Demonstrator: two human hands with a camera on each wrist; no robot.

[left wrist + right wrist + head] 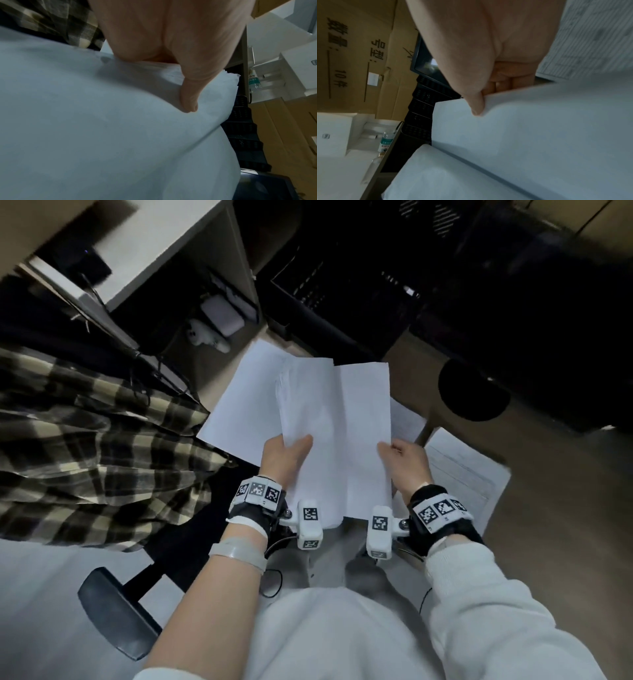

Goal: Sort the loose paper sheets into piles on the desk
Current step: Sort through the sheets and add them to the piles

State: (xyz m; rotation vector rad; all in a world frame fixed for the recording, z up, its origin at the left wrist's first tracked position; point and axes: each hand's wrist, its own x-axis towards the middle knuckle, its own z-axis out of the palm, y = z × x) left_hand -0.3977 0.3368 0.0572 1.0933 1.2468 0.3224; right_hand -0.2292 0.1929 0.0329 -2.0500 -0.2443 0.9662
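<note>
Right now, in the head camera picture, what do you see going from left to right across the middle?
Plaid cloth → left hand → held white sheets → right hand → printed sheet lying on the desk.

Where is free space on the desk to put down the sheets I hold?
Bare brown desk lies right of the printed sheet, below the round black object. A smaller patch lies between the held sheets and that object. Left is crowded: plaid cloth, cables.
</note>
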